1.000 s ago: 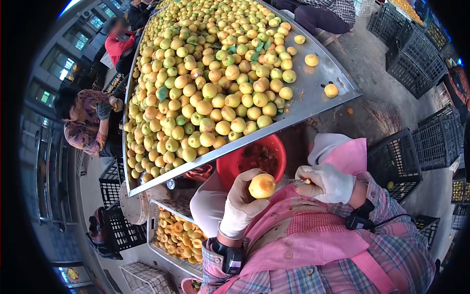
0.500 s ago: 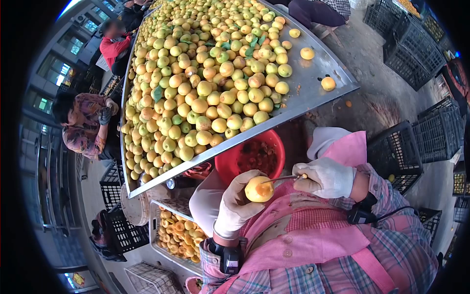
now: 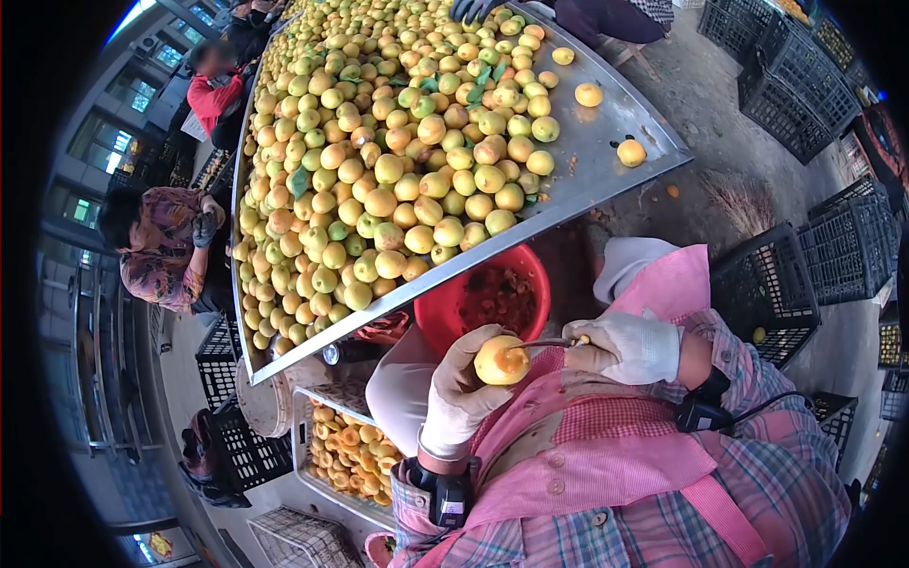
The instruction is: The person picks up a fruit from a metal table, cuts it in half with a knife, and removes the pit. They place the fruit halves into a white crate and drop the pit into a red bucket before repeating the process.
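Note:
My gloved left hand (image 3: pixel 456 390) is closed around a yellow apricot-like fruit (image 3: pixel 497 364), holding it from the left above my lap. A ragged patch of orange flesh shows on the fruit's right side. In my gloved right hand (image 3: pixel 627 348) is a thin metal pitting tool (image 3: pixel 546 343), its tip at this cut patch. Whether the tip is inside the flesh, I cannot make out. Most of the tool's handle is hidden by my fingers. Just beyond my hands stands a red basin (image 3: pixel 437 317) with dark reddish scraps in it.
A metal-edged table (image 3: pixel 606 175) bears a big heap of whole fruit (image 3: pixel 379 180). At lower left a white crate (image 3: pixel 301 454) holds cut orange fruit (image 3: pixel 355 454). Black crates (image 3: pixel 767 293) stand at the right. Co-workers (image 3: pixel 170 241) sit along the table's left side.
A co-worker's dark-gloved hand has come in over the fruit at the table's far side. My hands keep nearly the same place, with the fruit turned slightly and its cut patch facing the tool.

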{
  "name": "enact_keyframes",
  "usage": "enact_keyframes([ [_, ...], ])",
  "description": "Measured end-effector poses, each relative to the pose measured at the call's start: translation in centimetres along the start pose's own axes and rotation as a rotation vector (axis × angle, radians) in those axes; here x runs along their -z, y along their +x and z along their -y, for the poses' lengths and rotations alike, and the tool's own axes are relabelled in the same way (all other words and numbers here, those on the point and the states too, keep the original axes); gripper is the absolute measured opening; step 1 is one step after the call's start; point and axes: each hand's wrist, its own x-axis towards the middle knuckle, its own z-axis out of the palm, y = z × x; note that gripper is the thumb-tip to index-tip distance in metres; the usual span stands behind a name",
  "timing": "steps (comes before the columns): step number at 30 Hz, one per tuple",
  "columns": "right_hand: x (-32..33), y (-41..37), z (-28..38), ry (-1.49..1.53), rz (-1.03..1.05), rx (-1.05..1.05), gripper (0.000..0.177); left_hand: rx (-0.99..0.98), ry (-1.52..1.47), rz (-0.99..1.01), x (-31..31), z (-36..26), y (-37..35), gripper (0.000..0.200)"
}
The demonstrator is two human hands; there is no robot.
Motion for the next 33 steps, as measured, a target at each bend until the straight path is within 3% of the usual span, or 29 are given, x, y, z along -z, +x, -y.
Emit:
enact_keyframes([
  [8,-0.7,-0.1,-0.4,0.048,-0.002,0.047,0.04,0.111,-0.176,0.033,0.6,0.8,-0.3,0.081],
  [18,-1.6,0.3,-1.5,0.283,0.087,-0.154,0.039,-0.079,0.042,-0.101,-0.4,1.5,0.3,0.078],
  [29,-1.4,0.9,-1.3,0.303,0.041,-0.114,0.042,-0.129,0.027,-0.135,-0.1,1.3,0.6,0.074],
  [33,-2.1,1.1,-2.0,0.284,0.036,-0.111,0.045,-0.218,0.17,-0.203,-0.2,1.7,0.5,0.07],
])
